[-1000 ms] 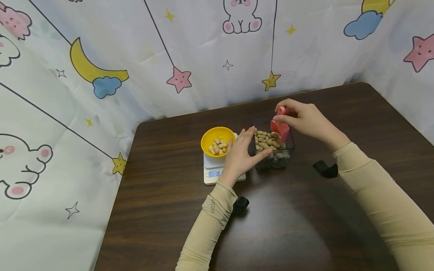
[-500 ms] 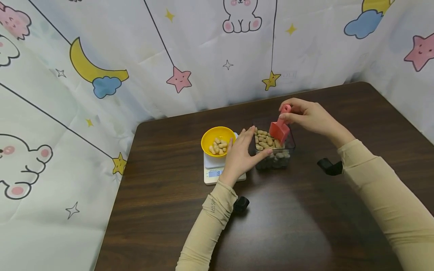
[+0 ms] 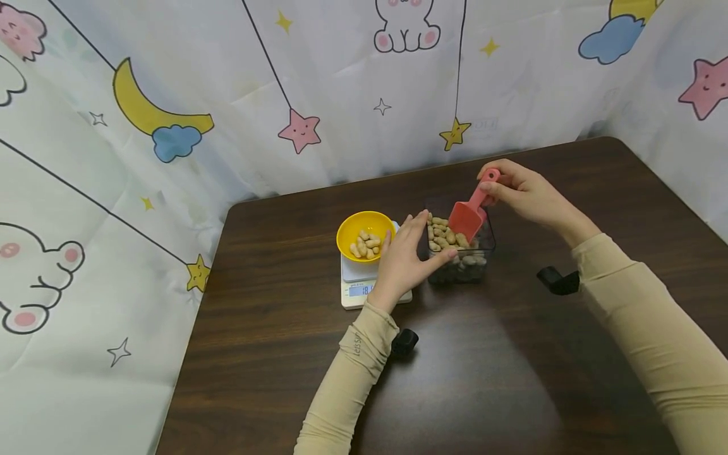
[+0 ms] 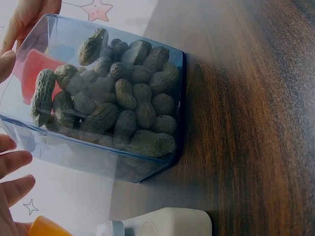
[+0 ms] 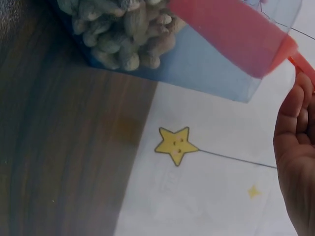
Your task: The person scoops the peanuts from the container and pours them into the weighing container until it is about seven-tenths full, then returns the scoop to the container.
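Observation:
My right hand (image 3: 520, 193) pinches the handle of a pink scoop (image 3: 466, 220). The scoop's blade dips into a clear plastic container (image 3: 457, 276) filled partway with unshelled peanuts (image 4: 133, 98). Its handle leans up to the right, over the container's back right corner. My left hand (image 3: 405, 259) lies at the container's left side with fingers fairly straight, the thumb along the front rim and fingertips at the left rim. Just left of that hand, a yellow bowl (image 3: 348, 234) holding several peanuts sits on a white kitchen scale (image 3: 351, 278), whose display is partly hidden by the hand.
The dark wood table (image 3: 273, 354) extends around the scale and container. Behind it hangs a white curtain (image 3: 341, 63) printed with cartoon stars and moons. A black wrist-worn piece (image 3: 405, 342) sticks out beside the left cuff, another (image 3: 557, 281) beside the right cuff.
My right hand has moved right and slightly up, tilting the scoop's handle to the right and turning its broad face into view. My left hand and the bowl have stayed put.

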Demonstrator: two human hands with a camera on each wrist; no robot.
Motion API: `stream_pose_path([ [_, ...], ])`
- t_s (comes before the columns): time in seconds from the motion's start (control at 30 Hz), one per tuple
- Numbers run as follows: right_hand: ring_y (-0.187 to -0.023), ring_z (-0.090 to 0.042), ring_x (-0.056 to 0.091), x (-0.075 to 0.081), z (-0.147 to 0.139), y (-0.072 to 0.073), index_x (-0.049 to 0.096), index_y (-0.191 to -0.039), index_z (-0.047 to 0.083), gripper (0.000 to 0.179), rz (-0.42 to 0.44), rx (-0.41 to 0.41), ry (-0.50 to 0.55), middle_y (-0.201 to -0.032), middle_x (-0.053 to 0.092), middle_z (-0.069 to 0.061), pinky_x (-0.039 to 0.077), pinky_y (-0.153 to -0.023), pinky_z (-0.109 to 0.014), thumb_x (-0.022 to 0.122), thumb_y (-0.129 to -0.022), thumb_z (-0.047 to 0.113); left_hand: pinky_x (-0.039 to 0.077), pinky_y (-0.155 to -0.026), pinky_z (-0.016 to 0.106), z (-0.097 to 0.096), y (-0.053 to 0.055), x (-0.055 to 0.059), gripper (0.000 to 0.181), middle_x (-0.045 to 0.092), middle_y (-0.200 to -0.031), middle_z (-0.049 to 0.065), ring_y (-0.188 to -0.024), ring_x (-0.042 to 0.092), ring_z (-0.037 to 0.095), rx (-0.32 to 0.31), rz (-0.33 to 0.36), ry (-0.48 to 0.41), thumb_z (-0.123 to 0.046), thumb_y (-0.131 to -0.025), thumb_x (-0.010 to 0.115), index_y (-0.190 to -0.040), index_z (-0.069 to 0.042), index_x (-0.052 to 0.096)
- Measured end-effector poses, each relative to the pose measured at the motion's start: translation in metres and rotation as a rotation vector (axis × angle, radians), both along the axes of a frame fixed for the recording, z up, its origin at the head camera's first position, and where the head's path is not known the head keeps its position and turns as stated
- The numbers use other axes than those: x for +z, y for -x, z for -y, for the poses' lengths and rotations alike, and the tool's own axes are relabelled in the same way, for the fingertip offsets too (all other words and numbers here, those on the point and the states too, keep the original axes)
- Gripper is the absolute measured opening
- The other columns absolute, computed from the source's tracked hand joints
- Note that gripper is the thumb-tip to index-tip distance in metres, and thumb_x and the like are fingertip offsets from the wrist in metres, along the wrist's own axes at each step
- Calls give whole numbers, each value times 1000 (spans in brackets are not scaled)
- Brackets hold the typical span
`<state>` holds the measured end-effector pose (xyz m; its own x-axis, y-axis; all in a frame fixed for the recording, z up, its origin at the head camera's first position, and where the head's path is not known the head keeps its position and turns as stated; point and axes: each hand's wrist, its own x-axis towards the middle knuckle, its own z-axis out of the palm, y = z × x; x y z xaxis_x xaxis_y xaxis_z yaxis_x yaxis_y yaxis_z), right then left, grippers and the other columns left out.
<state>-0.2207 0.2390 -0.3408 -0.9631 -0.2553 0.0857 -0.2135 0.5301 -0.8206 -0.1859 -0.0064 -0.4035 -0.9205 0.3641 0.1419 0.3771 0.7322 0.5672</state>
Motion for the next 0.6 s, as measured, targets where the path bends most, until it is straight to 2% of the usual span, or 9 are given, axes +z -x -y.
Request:
stream_pose_path([
  [0.2, -76, -6, 61, -6, 2, 1, 50, -115, 12, 25, -30, -38, 126, -85, 59, 8, 51, -70, -13, 55, -93, 24, 13, -117, 54, 0, -1, 0, 83, 32, -152, -6, -143, 25, 14, 7, -1, 3, -67, -81, 53, -148, -27, 25],
  [0.4, -77, -3, 62, -12, 3, -1, 48, -115, 13, 24, -39, -58, 184, -85, 60, 9, 52, -71, -13, 52, -95, 25, 13, -117, 53, 1, 0, 0, 83, 32, -152, -6, -143, 25, 13, 12, -6, 4, -66, -81, 54, -148, -26, 25],
  [0.47, -76, -2, 62, -13, 3, -3, 48, -114, 14, 22, -56, -68, 179, -84, 60, 10, 51, -71, -12, 52, -95, 25, 13, -117, 53, 1, -1, 0, 83, 32, -152, -6, -143, 26, 13, 13, -6, 3, -66, -81, 54, -148, -26, 26],
  [0.6, -76, -1, 62, -10, 11, -10, 49, -118, 13, 27, -119, -88, 60, -85, 61, 7, 49, -68, -9, 54, -94, 25, 12, -117, 53, 1, 0, 0, 84, 32, -152, -6, -143, 25, 13, 12, -7, 7, -67, -80, 53, -148, -26, 25],
])
